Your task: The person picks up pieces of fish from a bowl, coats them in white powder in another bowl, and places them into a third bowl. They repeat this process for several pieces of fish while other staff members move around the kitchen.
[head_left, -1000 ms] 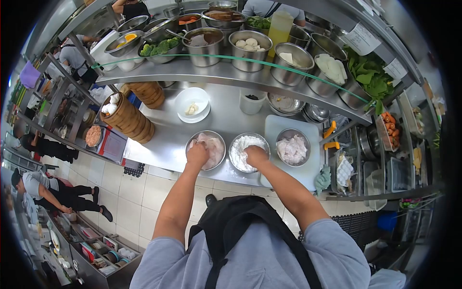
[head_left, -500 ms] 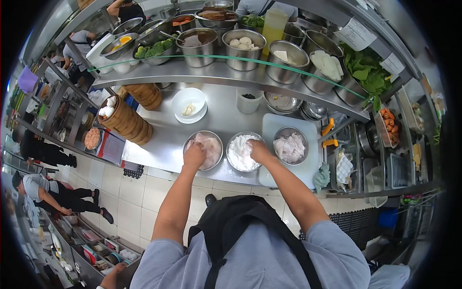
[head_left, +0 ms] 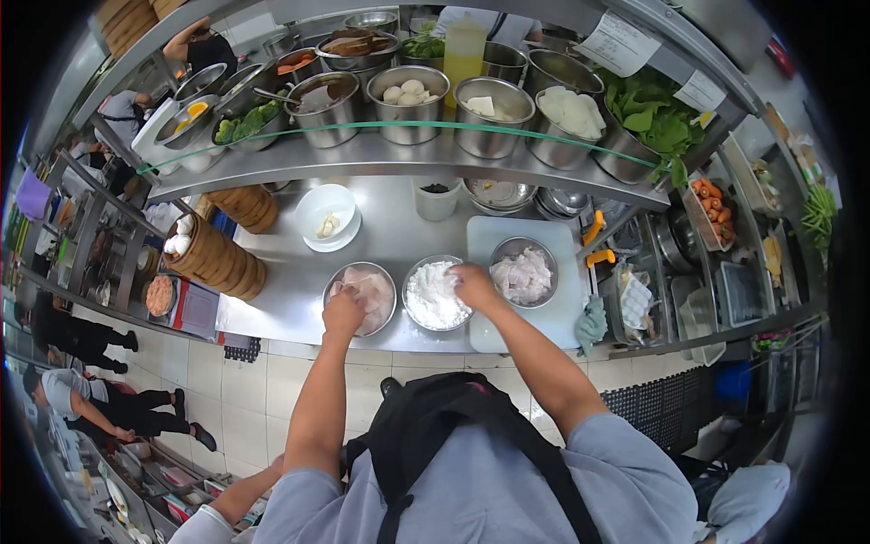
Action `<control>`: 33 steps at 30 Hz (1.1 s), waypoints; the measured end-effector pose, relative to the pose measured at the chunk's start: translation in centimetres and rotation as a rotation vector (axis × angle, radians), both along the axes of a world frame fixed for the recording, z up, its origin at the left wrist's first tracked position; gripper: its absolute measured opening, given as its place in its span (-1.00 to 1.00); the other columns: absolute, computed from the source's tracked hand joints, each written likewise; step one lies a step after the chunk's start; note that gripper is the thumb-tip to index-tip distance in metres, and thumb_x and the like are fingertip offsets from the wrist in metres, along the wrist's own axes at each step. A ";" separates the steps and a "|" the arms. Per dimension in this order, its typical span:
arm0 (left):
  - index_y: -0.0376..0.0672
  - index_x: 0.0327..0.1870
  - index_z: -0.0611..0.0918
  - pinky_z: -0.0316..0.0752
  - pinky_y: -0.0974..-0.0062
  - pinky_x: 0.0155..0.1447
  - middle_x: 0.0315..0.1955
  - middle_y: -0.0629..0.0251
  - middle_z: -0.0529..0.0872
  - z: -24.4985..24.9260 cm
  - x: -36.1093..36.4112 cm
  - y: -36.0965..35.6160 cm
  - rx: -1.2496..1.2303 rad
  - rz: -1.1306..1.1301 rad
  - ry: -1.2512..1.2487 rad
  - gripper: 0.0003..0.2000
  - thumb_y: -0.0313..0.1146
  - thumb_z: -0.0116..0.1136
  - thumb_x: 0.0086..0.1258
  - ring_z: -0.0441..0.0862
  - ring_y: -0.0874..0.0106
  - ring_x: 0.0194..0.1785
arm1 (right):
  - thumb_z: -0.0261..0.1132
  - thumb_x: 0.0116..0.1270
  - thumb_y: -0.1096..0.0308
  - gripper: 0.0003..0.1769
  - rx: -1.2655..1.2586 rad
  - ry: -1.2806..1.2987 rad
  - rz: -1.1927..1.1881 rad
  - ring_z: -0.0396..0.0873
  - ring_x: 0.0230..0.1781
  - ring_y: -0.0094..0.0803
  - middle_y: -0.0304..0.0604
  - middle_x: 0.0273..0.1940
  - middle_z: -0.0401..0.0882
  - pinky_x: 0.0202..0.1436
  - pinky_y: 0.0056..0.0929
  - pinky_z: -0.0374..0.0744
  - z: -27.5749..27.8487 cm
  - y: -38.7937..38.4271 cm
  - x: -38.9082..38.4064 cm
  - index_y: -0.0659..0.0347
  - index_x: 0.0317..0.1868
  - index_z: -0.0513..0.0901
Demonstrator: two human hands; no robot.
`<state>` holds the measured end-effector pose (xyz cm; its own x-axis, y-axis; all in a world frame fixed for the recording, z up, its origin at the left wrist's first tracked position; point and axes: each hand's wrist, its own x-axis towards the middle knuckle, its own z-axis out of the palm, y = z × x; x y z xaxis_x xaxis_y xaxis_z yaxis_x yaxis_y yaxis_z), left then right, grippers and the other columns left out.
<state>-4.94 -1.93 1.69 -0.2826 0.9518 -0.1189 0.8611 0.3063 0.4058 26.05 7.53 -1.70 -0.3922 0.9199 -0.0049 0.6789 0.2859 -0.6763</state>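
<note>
The person wears a light blue-grey short-sleeved shirt point(head_left: 625, 490) that fills the bottom centre of the frame, its sleeves ending above the elbows. Over it lies a black apron point(head_left: 426, 422), bunched at lower centre, with wide black straps running down across the shirt. The forearms are uncovered, and the left hand point(head_left: 343, 313) and right hand point(head_left: 473, 286) are bare.
</note>
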 end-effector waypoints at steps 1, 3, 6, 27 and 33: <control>-0.03 0.03 0.71 0.61 0.07 0.07 -0.07 0.05 0.76 0.6 -0.1 -0.3 0.002 -0.002 -0.001 -0.68 -0.20 0.25 0.28 0.72 0.03 0.01 | 0.21 0.09 0.55 -0.58 -0.048 0.061 -0.051 0.65 0.07 -0.03 0.11 0.00 0.69 0.19 -0.19 0.59 0.8 0.8 1.0 0.17 -0.01 0.74; -0.07 0.03 0.70 0.61 0.05 0.04 -0.12 0.01 0.76 1.5 -0.3 -0.7 0.020 0.018 0.039 -0.68 -0.18 0.24 0.30 0.73 0.00 -0.07 | 0.22 0.11 0.52 -0.60 -0.096 0.299 -0.116 0.71 -0.03 -0.05 0.11 -0.10 0.74 0.08 -0.30 0.63 3.0 2.2 3.7 0.22 0.00 0.73; -0.12 0.02 0.70 0.60 0.05 -0.01 -0.21 -0.04 0.77 1.8 -0.8 -0.6 0.117 -0.003 0.003 -0.68 -0.19 0.23 0.33 0.73 -0.02 -0.13 | 0.27 0.14 0.43 -0.60 -0.127 0.241 -0.332 0.72 -0.03 -0.01 0.10 -0.13 0.76 0.08 -0.31 0.63 7.3 3.9 7.7 0.23 0.03 0.72; -0.07 -0.12 0.79 0.48 0.15 -0.02 -0.31 0.18 0.79 1.9 8.1 -0.4 0.409 -0.462 0.031 -0.71 -0.52 0.11 0.20 0.61 0.11 -0.26 | 0.37 0.13 0.27 -0.50 -0.146 -0.334 -0.088 0.59 0.17 0.03 0.18 0.14 0.62 0.26 -0.11 0.54 -3.5 -0.2 -4.1 0.26 0.10 0.63; -0.08 -0.20 0.79 0.50 0.10 -0.14 -0.37 0.11 0.75 1.4 3.5 -2.9 0.470 -0.367 0.063 -0.77 -0.51 0.17 0.19 0.60 0.04 -0.29 | 0.34 0.13 0.35 -0.35 -0.087 -0.248 -0.004 0.50 0.28 0.05 0.14 0.28 0.51 0.38 -0.11 0.47 -2.0 0.0 -4.6 0.20 0.31 0.52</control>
<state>-1.44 -4.86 3.14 0.0817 0.9350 0.3451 0.9034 -0.2157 0.3706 21.46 7.57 -3.73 -0.3656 0.9132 -0.1801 0.8281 0.2308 -0.5109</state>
